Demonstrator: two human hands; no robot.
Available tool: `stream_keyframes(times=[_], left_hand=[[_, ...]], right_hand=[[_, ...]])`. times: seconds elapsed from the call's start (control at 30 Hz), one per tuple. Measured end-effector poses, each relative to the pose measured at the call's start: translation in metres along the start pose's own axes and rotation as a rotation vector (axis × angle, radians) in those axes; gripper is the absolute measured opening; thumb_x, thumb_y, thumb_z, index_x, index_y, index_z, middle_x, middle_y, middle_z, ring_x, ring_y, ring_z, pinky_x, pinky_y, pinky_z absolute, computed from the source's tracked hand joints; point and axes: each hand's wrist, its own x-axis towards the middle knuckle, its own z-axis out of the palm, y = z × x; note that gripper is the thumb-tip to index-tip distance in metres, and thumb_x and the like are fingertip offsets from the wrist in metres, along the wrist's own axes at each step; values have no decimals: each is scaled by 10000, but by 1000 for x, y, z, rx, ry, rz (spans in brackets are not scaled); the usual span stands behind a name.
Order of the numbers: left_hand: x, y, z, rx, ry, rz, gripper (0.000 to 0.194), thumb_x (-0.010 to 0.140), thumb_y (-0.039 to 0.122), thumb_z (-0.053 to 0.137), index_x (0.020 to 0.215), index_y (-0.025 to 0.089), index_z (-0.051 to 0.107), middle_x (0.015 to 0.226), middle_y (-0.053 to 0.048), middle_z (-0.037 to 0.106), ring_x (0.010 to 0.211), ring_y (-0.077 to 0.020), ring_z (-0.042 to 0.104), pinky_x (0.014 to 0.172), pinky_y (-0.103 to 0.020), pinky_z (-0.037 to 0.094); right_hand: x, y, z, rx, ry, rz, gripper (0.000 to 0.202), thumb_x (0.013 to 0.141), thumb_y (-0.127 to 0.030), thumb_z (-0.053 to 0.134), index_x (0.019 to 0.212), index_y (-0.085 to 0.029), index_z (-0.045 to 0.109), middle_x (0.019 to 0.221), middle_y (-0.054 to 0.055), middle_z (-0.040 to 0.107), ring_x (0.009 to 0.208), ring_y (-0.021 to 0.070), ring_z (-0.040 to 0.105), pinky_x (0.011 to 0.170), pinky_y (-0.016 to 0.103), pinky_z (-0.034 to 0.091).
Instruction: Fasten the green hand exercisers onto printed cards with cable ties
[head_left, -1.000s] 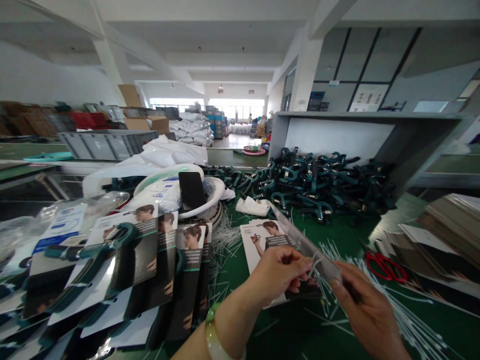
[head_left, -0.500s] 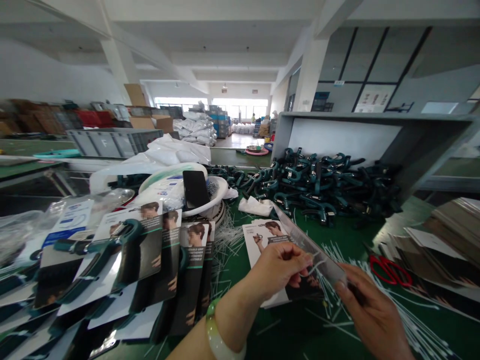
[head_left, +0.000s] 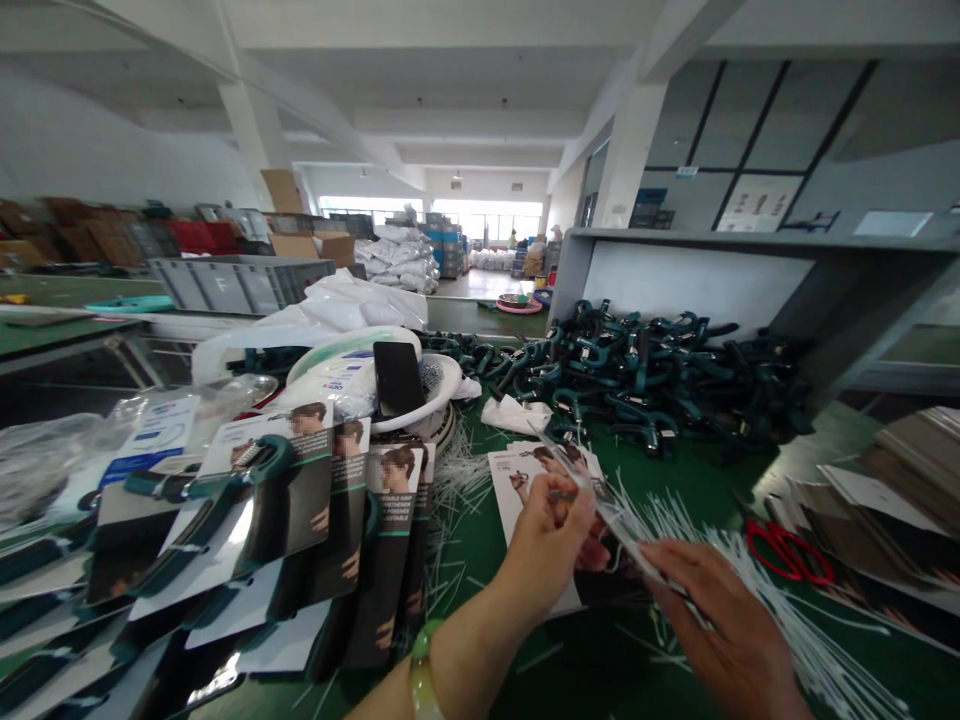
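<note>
Between my hands a printed packaging card (head_left: 619,525) is held up, tilted and seen almost edge-on. My right hand (head_left: 720,610) grips its lower right end between thumb and fingers. My left hand (head_left: 551,540), with a green bangle on the wrist, is closed in a pinch at the card's near face. A white cable tie (head_left: 616,556) curves out beside those fingertips; part of it is hidden by the fingers and card. Below lies a stack of similar cards (head_left: 510,490) showing a person and a hand grip.
Dark green hand grips (head_left: 630,370) are heaped in front of a grey crate (head_left: 750,240). Loose cable ties (head_left: 810,640) and red-handled scissors (head_left: 787,550) lie at right, beside more cards (head_left: 885,510). Carded grips (head_left: 262,510) pile up at left, near a phone (head_left: 398,378).
My left hand has moved in against the card, bringing the cable tie with it. The card has turned more edge-on, and my right hand has shifted slightly left.
</note>
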Motion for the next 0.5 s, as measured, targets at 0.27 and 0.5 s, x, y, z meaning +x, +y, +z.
stream_keyframes(times=[0.27, 0.5], left_hand=[[-15, 6, -32, 496, -64, 89, 246, 659, 326, 696, 810, 148, 617, 621, 37, 486, 560, -73, 433, 529, -189, 331], [-1, 11, -62, 843, 278, 203, 205, 722, 357, 591, 623, 178, 605, 708, -12, 529, 680, -153, 515, 630, -264, 414]], right_hand=[[4, -10, 16, -191, -131, -217, 262, 876, -174, 414, 990, -197, 649, 866, 81, 663, 786, 169, 610, 652, 267, 520], [3, -22, 38, -336, -274, -268, 303, 784, -45, 434, 1005, -150, 613, 892, 98, 660, 813, 210, 599, 626, 290, 498]])
